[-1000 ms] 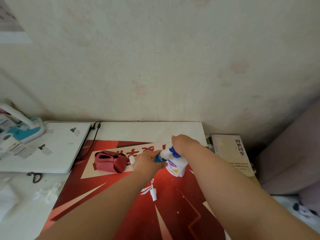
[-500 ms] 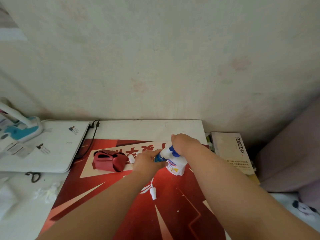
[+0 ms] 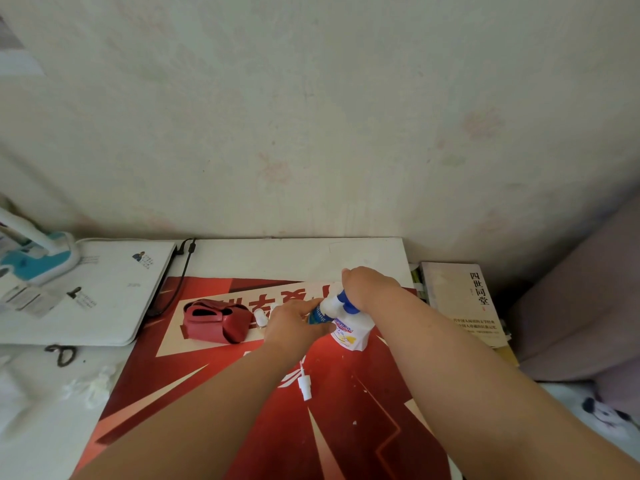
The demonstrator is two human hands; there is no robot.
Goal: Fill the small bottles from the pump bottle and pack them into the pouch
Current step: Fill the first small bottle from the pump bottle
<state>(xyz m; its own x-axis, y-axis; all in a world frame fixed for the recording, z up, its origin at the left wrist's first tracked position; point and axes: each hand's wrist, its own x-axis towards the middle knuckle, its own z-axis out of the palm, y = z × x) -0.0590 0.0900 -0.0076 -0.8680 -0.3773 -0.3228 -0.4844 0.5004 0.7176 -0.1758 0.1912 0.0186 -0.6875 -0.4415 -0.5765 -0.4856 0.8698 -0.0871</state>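
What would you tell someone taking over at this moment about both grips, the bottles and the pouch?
Left grip holds a small bottle tilted at the spout of the pump bottle.
Right grip clasps the pump bottle's top.
The pouch lies on the red mat, left of the hands; its contents are hidden.
A spray cap lies loose on the mat, nearer the person.
Done: bottle uncapped, at the spout.
Left: finish filling (level not visible), cap it, pack the pouch.
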